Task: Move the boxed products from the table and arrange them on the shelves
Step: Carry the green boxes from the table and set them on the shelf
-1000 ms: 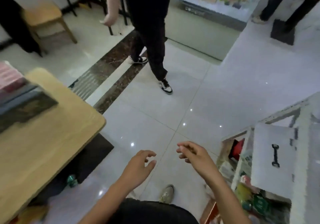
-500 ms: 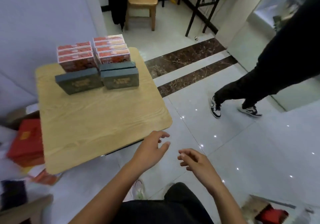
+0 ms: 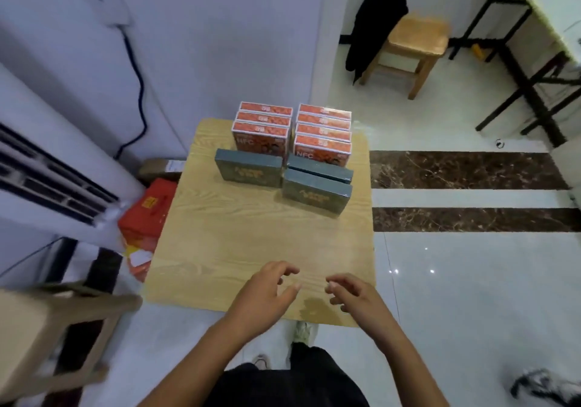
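As you swung round from the shelves, the table (image 3: 220, 249) came square ahead; both hands, left (image 3: 264, 293) and right (image 3: 355, 296), hung loosely spread and empty over its near edge, boxes (image 3: 292, 155) untouched at its far end.

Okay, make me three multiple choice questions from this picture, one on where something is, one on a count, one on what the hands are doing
1. Where do the orange boxes stand on the wooden table?
A. far end
B. near edge
C. on the floor

2. How many dark green boxes are there?
A. one
B. three
C. six

3. The left hand and right hand are:
A. both gripping boxes
B. one holding a box
C. both empty

Answers: 1 A, they stand behind the green ones, away from the hands. 2 B, one left, two right. 3 C, fingers open over bare tabletop.
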